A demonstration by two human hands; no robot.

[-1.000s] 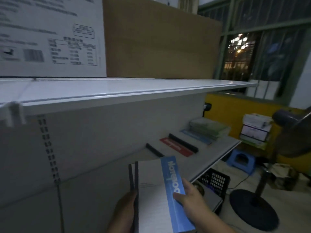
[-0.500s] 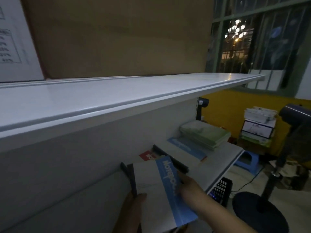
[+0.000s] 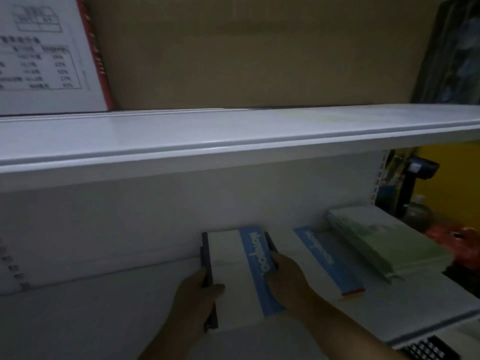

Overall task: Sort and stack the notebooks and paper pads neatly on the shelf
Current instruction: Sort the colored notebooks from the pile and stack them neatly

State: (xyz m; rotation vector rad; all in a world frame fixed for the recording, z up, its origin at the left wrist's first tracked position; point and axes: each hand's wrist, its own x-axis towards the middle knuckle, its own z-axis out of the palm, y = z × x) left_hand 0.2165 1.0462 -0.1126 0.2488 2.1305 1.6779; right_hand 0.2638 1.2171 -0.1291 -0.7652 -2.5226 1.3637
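Lowered since a moment ago, the white blue-banded notebook [image 3: 231, 271] is low over the white lower shelf [image 3: 91, 315], left hand [image 3: 198, 294] and right hand [image 3: 287, 279] gripping its sides; released askew, it may slide off.

This looks like a stationery shop or its stockroom: white metal shelving with a perforated upright [image 3: 378, 178], a brown cardboard carton [image 3: 259, 53] and a white printed carton [image 3: 39, 55] on the upper shelf [image 3: 233, 136], notebooks [image 3: 327, 258] and green paper pads [image 3: 384, 242] on the lower shelf [image 3: 104, 307], and a black plastic crate [image 3: 431, 349] beneath.
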